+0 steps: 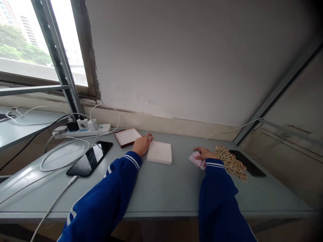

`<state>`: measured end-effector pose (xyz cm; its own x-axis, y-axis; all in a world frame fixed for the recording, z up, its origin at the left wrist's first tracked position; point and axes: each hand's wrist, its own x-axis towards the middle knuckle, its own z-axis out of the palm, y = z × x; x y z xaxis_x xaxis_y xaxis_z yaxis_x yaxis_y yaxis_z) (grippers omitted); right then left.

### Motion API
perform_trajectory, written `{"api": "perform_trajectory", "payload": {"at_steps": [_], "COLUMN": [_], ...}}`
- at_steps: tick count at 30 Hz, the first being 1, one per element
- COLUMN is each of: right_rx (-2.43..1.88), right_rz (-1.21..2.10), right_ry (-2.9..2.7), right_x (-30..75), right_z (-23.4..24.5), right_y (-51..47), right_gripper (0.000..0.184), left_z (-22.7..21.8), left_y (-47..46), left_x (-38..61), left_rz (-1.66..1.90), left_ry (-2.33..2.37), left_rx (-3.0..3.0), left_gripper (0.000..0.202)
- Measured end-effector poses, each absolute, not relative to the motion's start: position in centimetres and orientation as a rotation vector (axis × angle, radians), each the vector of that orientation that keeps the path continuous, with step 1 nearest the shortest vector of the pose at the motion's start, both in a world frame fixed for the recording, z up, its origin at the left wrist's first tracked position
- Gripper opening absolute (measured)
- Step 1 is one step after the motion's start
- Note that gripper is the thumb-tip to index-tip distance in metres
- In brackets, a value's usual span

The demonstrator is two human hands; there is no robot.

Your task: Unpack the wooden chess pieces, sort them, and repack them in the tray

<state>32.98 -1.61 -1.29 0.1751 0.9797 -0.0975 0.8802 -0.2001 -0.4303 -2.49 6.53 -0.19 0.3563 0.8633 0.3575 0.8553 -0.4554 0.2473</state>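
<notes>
Touching the upper left corner of a flat white square pad (159,152) with the fingers (148,137) of the left hand (143,144), held loosely together and not clamping. Curling the fingers (199,150) of the right hand (205,153) together over a pink paper bundle (196,160), right of the pad on the grey table (161,191). Lying further right of the pad, a cluster of round wooden pieces (229,162) with dark characters, too small to read. Sitting left of the pad, a glossy black smartphone (89,158). Leaving open table in front of the pad, between both blue sleeves (219,191). Hiding much of the bundle under the right palm.
</notes>
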Motion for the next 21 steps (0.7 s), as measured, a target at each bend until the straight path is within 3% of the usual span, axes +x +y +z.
{"api": "perform_trajectory", "payload": {"at_steps": [4, 12, 16, 21], "right_rx": [-2.124, -1.313, -1.190, -1.145], "right_rz": [0.565, 0.588, 0.789, 0.840], "right_ry": [-1.848, -1.465, -1.413, -1.459], "right_x": [31.1, 21.0, 16.6, 15.9], "right_z": [-0.3, 2.5, 1.6, -0.1], "right_y": [-1.6, -0.3, 0.3, 0.9], "right_gripper": [0.024, 0.036, 0.035, 0.026], "left_z": [-0.1, 1.9, 2.0, 1.1], "left_y": [6.5, 4.6, 3.8, 4.9], "left_x": [-2.4, -1.7, -0.8, -0.6], "left_rz": [0.763, 0.899, 0.974, 0.949], "left_ry": [1.585, 1.202, 0.884, 0.875], "left_rx": [2.592, 2.559, 2.576, 2.497], "left_gripper": [0.045, 0.053, 0.041, 0.029]}}
